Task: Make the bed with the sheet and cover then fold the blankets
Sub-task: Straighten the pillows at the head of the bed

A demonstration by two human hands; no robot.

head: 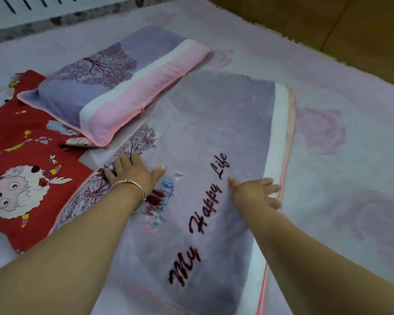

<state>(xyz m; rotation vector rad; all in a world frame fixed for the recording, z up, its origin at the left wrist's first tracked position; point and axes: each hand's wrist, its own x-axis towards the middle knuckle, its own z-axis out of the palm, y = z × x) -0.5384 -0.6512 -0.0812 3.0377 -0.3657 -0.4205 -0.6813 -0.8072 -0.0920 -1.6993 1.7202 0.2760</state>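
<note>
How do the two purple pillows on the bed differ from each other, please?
The near pillow shows the words "My Happy Life"; no lettering shows on the far pillow. Both hands, left and right, rest on the near pillow; the far pillow is untouched. The far pillow overlaps the red cartoon cloth; the near one lies beside it. Both share purple fabric, a branch print, and white and pink bands.

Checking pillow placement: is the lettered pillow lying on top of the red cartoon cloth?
No, the lettered pillow lies beside the red cartoon cloth.
</note>
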